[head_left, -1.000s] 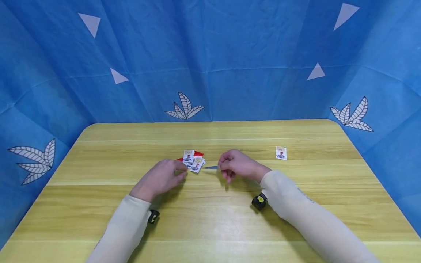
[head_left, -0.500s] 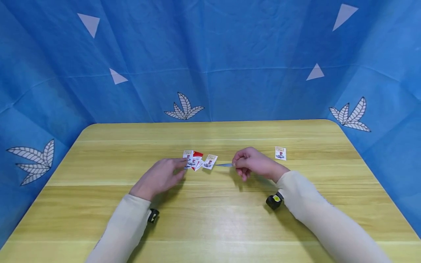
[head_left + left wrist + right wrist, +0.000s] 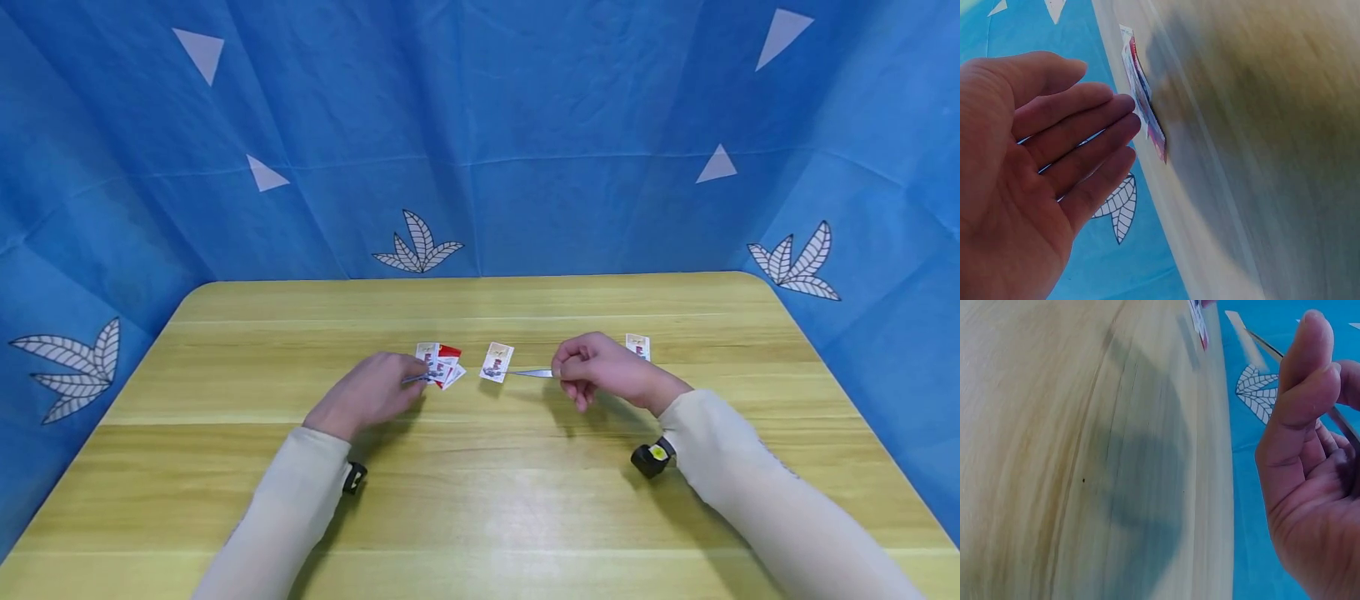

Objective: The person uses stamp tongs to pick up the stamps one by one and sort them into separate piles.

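Note:
My right hand (image 3: 611, 371) pinches a pair of metal tweezers (image 3: 532, 373) between thumb and fingers. A small printed stamp (image 3: 497, 360) is at the tweezers' tips, above the table; in the right wrist view this stamp (image 3: 1244, 340) is a blurred pale strip. My left hand (image 3: 371, 390) is at the left side of an overlapping pile of stamps (image 3: 452, 372), its fingertips overlapping the pile in the head view. In the left wrist view the fingers are loosely bent, the palm shows bare, and the pile (image 3: 1141, 87) lies beyond the fingertips.
Another stamp (image 3: 638, 343) lies farther right on the wooden table (image 3: 480, 483), partly hidden behind my right hand. Something red (image 3: 451, 351) shows within the pile. A blue cloth (image 3: 570, 100) with leaf and triangle prints hangs behind the table.
My right hand has moved right with the tweezers, drawing one stamp away from the pile. It now overlaps the single stamp at right. My left hand has barely moved.

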{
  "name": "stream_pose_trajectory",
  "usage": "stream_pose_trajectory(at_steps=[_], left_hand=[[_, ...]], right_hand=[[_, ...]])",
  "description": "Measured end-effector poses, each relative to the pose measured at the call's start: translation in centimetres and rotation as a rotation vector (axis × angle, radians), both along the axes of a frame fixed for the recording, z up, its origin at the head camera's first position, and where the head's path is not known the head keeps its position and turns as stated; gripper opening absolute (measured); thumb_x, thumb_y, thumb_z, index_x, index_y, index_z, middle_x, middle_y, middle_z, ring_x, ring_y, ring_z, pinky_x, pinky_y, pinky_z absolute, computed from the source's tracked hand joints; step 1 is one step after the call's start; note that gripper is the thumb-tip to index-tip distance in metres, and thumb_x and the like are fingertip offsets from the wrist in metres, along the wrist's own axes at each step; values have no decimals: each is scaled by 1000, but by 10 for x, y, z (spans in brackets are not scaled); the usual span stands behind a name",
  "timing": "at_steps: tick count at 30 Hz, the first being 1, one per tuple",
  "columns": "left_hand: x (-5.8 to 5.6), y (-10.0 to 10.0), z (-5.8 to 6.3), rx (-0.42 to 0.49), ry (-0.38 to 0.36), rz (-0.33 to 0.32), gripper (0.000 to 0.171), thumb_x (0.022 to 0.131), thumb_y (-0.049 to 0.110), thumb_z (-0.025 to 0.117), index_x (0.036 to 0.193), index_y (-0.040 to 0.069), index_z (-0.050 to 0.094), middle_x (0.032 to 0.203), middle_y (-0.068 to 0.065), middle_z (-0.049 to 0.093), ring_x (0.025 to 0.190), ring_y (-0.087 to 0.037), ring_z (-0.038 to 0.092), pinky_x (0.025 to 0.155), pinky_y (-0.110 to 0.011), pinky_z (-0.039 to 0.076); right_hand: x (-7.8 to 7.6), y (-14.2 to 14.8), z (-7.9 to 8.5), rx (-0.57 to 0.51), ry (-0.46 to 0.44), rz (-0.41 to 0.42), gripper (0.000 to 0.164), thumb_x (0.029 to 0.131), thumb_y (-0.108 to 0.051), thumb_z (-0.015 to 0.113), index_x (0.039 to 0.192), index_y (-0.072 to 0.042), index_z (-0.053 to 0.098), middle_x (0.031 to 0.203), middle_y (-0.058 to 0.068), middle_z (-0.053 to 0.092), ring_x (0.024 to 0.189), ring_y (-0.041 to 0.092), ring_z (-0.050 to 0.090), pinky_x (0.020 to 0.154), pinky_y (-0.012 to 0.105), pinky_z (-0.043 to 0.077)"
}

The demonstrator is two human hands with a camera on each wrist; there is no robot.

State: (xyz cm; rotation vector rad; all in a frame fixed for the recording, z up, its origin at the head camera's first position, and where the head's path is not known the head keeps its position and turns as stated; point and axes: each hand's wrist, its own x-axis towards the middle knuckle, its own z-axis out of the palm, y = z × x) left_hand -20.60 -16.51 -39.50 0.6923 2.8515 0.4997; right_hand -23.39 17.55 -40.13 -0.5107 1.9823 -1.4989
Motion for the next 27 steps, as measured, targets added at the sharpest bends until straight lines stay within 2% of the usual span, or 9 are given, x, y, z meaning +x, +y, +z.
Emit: stream_pose_trajectory(at_steps=[2, 4, 7, 16, 20, 27], left_hand=[[0, 0, 0, -1, -27, 19, 32, 96, 14, 62, 125, 1, 66, 124, -13, 64, 88, -20, 62, 79, -36, 51], [0, 1, -1, -2, -58, 40, 33, 97, 15, 62, 126, 2, 66, 124, -13, 64, 73, -17, 56, 67, -33, 48], [0, 1, -2, 10, -92, 62, 34, 97, 16, 62, 128, 3, 65, 122, -12, 64, 60, -15, 48, 56, -31, 43], [-2, 1, -1, 22, -97, 76, 27, 98, 17, 60, 120, 7, 71, 104, -7, 64, 57, -13, 47, 55, -31, 40], [-2, 2, -1, 11, -113, 104, 30, 98, 18, 60, 125, 7, 68, 110, -7, 64, 60, -15, 48, 55, -31, 41], [-2, 2, 0, -3, -106, 83, 29, 98, 17, 60, 123, 7, 69, 109, -8, 65, 61, -15, 49, 55, -31, 42]], right_hand=[[0, 1, 1, -3, -1, 4, 24, 98, -8, 52, 101, 16, 52, 69, 13, 57, 53, 22, 59, 55, 36, 51], [0, 2, 1, -6, -1, 10, 23, 98, -8, 53, 101, 16, 52, 69, 13, 57, 53, 22, 59, 55, 36, 51], [0, 6, 0, -11, 5, 19, 23, 98, -7, 52, 100, 16, 52, 69, 13, 57, 53, 23, 59, 55, 36, 51], [3, 25, 2, -27, 35, 37, 26, 98, -7, 53, 101, 18, 50, 67, 15, 56, 51, 28, 56, 52, 38, 51], [5, 34, 2, -33, 44, 50, 27, 99, -7, 53, 101, 19, 50, 67, 15, 57, 52, 35, 56, 52, 39, 51], [5, 55, 2, -43, 50, 72, 31, 100, -11, 55, 102, 19, 49, 67, 13, 58, 53, 34, 58, 56, 40, 53]])
